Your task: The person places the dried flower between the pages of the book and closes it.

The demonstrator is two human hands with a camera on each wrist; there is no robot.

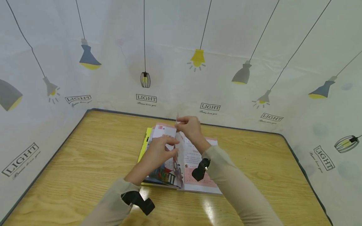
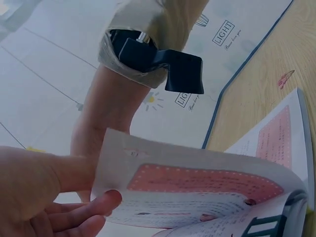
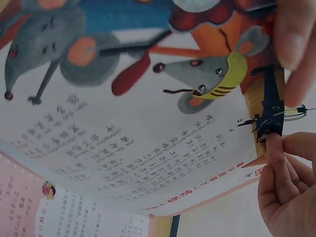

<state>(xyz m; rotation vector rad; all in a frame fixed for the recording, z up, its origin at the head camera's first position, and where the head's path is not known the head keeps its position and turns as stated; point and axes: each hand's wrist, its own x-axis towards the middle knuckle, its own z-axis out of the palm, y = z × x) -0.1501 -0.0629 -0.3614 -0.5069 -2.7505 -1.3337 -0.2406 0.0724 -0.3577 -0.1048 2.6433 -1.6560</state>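
Note:
An open picture book [image 1: 198, 160] with Chinese text lies on the table. One page [image 3: 123, 133], showing cartoon mice, stands raised from the spine. In the head view, my right hand [image 1: 190, 127] pinches its top corner between thumb and fingers. The right wrist view shows my right hand [image 3: 289, 182] at the edge near the red title. My left hand [image 1: 158, 153] is over the left page, its thumb and fingers spread apart close to the raised page. In the left wrist view, fingers of my left hand [image 2: 44, 192] overlap the page's edge, with the right hand partly hidden behind it.
The wooden table [image 1: 96, 150] extends around the book. A pale curtain [image 1: 169, 56] printed with hanging lamps surrounds the table's back and sides. Each sleeve carries a black wrist mount [image 1: 138, 201].

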